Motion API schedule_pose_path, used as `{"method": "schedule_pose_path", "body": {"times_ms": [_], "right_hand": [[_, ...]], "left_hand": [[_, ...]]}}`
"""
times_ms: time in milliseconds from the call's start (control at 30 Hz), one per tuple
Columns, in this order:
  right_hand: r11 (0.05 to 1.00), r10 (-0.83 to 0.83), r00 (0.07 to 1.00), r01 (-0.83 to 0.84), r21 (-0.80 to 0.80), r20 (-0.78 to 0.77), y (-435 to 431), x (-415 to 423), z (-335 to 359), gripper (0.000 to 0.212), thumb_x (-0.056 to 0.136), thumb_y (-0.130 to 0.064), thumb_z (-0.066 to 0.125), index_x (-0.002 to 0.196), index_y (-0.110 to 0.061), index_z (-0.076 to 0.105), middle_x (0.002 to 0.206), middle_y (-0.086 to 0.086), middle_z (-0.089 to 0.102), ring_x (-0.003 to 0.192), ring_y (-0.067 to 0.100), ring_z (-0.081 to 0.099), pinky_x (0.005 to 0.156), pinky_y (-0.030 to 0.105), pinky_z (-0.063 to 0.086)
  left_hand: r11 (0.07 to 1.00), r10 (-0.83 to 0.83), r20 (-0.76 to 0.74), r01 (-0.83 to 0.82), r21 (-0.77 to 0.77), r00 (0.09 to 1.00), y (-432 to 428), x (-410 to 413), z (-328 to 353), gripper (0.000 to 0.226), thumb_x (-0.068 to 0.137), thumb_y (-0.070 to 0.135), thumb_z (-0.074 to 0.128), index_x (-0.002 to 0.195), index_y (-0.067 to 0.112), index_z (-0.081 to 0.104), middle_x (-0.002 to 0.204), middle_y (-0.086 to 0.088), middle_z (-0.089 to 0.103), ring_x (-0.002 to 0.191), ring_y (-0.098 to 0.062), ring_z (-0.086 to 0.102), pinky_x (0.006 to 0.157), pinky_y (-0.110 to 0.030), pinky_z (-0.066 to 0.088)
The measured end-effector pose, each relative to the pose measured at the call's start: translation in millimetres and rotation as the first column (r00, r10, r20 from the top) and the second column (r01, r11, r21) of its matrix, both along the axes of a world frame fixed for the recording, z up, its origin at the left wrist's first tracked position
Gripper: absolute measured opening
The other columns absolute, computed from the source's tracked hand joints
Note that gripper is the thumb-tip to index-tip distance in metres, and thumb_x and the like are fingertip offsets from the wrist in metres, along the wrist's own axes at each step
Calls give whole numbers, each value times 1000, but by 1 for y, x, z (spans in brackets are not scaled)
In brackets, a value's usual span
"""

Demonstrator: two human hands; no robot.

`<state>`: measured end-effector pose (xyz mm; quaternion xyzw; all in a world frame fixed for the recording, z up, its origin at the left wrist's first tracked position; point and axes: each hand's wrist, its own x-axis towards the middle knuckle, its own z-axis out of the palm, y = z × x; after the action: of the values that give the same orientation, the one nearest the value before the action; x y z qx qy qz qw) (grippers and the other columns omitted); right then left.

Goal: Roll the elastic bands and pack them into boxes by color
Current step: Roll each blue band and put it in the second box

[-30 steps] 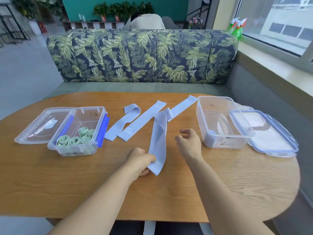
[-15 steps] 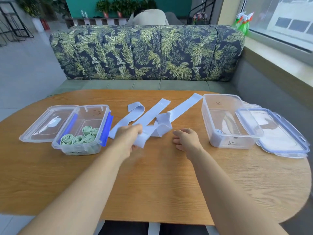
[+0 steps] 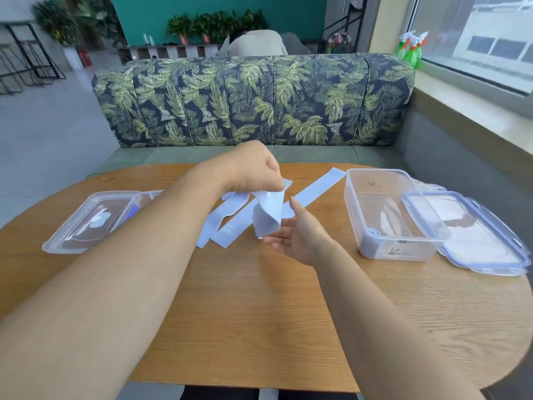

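Pale-blue band is now dangling off the tabletop, left hand pinching it, right hand open beneath; rolling is starting.

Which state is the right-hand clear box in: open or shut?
Open: the right-hand box has no lid on; its lid lies beside it.

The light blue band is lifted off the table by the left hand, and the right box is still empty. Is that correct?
Not quite. The left hand does lift the light blue band, but the right box is not empty: the head view shows one rolled band in its near left corner.
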<state>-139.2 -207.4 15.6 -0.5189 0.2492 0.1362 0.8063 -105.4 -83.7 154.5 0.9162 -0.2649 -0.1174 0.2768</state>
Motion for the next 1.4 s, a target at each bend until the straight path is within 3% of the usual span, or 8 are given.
{"method": "schedule_pose_path", "body": {"times_ms": [167, 333, 533, 767, 867, 1067, 1200, 1400], "right_hand": [[987, 89, 995, -95, 129, 45, -1, 9, 2, 78, 86, -78, 38, 116, -11, 64, 108, 11, 71, 85, 28, 69, 68, 30, 49], [980, -3, 977, -39, 195, 211, -6, 24, -4, 37, 91, -41, 59, 110, -9, 64, 112, 13, 62, 102, 29, 60, 89, 37, 46], [976, -171, 966, 140, 167, 192, -20, 61, 14, 53, 68, -28, 73, 114, -11, 57, 112, 15, 58, 98, 31, 61, 77, 38, 54], [894, -157, 987, 161, -419, 45, -41, 42, -38, 48, 89, -20, 68, 131, -6, 51, 121, 9, 58, 109, 27, 59, 90, 40, 51], [853, -183, 979, 205, -480, 92, -49, 33, -47, 62, 92, -18, 63, 148, -9, 36, 144, 11, 48, 128, 30, 49, 103, 40, 44], [832, -251, 964, 259, -492, 84, -48, 2, -48, 50, 89, -12, 62, 138, -10, 50, 128, 12, 61, 110, 25, 56, 101, 39, 47], [857, -246, 965, 259, -446, 89, -44, -28, -51, 41, 90, -10, 60, 131, -9, 55, 98, 5, 63, 92, 21, 57, 96, 34, 47], [852, -270, 957, 288, -436, 106, -33, -63, -53, 38, 92, -4, 57, 130, -7, 58, 85, 1, 63, 89, 19, 63, 102, 42, 50]], "left_hand": [[996, -74, -130, 67, -52, 989, -2, -12, -3, 38, 53, 21, 54, 79, -2, 70, 61, -7, 49, 52, -17, 40, 48, -21, 31], [991, -107, -195, 119, 53, 975, 5, -19, -22, 13, 61, 21, 62, 68, 15, 71, 50, 9, 46, 46, -6, 38, 45, -16, 30], [941, -114, 112, 71, 330, 987, -1, -14, -56, 19, 76, 22, 59, 59, 20, 51, 53, 5, 44, 56, -16, 42, 52, -25, 30], [897, -204, 156, 121, 425, 966, -18, -43, -121, 19, 83, 18, 53, 66, 14, 44, 67, 0, 44, 71, -27, 47, 49, -27, 24], [883, -244, 145, 157, 443, 959, -21, -57, -135, 23, 84, 15, 51, 64, 15, 39, 64, 0, 39, 69, -26, 43, 50, -27, 23], [932, -206, 27, 188, 311, 978, -23, -76, -146, 23, 83, 41, 58, 91, 21, 66, 86, 6, 62, 89, -21, 58, 69, -28, 39], [975, 152, -355, -199, -99, 922, -8, -82, -159, 61, 63, 69, 61, 90, 16, 72, 80, 10, 68, 87, -18, 67, 80, -40, 54], [576, 353, -726, -749, -329, 590, 4, -83, -178, 17, 93, 17, 60, 106, 7, 63, 96, -7, 69, 90, -18, 70, 82, -32, 57]]}}
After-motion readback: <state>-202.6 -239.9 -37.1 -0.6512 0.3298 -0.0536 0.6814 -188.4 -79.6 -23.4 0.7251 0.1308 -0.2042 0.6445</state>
